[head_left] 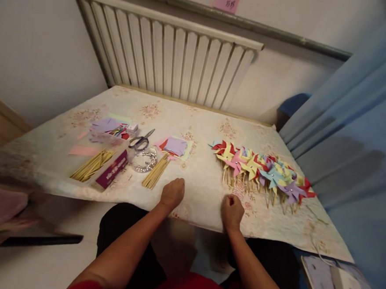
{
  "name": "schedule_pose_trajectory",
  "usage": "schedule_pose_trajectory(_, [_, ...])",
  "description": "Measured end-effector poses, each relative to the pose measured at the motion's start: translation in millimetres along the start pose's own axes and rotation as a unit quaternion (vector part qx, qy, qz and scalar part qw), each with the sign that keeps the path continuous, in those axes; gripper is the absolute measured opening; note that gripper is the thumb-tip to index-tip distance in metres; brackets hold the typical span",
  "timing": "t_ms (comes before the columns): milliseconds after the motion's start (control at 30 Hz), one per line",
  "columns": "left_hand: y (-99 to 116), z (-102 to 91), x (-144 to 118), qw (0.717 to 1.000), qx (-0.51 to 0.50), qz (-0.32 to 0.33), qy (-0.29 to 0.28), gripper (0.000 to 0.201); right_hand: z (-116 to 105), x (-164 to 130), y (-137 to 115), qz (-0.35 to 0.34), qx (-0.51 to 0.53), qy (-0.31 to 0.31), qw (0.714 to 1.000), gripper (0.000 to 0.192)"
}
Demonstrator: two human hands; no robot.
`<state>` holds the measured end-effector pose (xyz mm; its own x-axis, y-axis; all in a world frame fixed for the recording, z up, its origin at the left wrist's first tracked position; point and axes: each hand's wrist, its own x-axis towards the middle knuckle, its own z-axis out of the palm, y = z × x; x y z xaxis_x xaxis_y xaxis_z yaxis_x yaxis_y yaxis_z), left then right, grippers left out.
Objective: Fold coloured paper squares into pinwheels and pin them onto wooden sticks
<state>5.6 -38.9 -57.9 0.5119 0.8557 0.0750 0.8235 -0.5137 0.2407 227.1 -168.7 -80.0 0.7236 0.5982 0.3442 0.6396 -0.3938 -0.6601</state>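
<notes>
Both fists rest clenched and empty at the desk's (201, 118) near edge, left hand (172, 193) beside the sticks (156, 172), right hand (232, 212) below the finished pinwheels (264, 171).

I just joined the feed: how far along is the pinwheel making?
Done: a long row of finished paper pinwheels on sticks lies at the right of the table. In hand: nothing; the left hand and right hand rest as loose fists at the near edge. Left: cut paper squares, two bundles of bare sticks, with scissors beside them.
</notes>
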Motion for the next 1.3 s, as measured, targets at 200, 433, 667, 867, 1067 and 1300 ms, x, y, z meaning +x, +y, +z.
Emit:
schedule_pose_trajectory(200, [-15.8, -6.7, 19.7, 0.998, -0.030, 0.042, -0.024, 0.030, 16.0, -0.6, -19.3, -0.047, 0.003, -0.049, 0.998, 0.025])
schedule_pose_trajectory(433, [-19.6, -10.0, 27.4, 0.995, -0.079, 0.034, -0.047, 0.029, 52.6, 30.7, -82.7, -0.082, 0.098, -0.156, 0.980, 0.024])
schedule_pose_trajectory(667, [-15.2, -23.6, 39.9, 0.988, -0.119, 0.020, -0.097, 0.028, 120.7, 91.2, -170.3, -0.253, 0.048, -0.200, 0.945, 0.017])
schedule_pose_trajectory(867, [-23.9, -24.9, 47.1, 0.980, -0.165, 0.034, -0.109, 0.026, 172.5, 112.8, -217.7, -0.334, -0.061, -0.232, 0.912, 0.027])
schedule_pose_trajectory(1067, [-26.4, -18.1, 50.1, 0.972, -0.210, 0.025, -0.100, 0.026, 192.7, 109.7, -233.5, -0.358, -0.171, -0.278, 0.875, 0.023])
schedule_pose_trajectory(1300, [-26.8, -19.0, 50.0, 0.967, -0.239, 0.020, -0.083, 0.030, 203.6, 105.8, -226.4, -0.363, -0.203, -0.268, 0.869, 0.018])
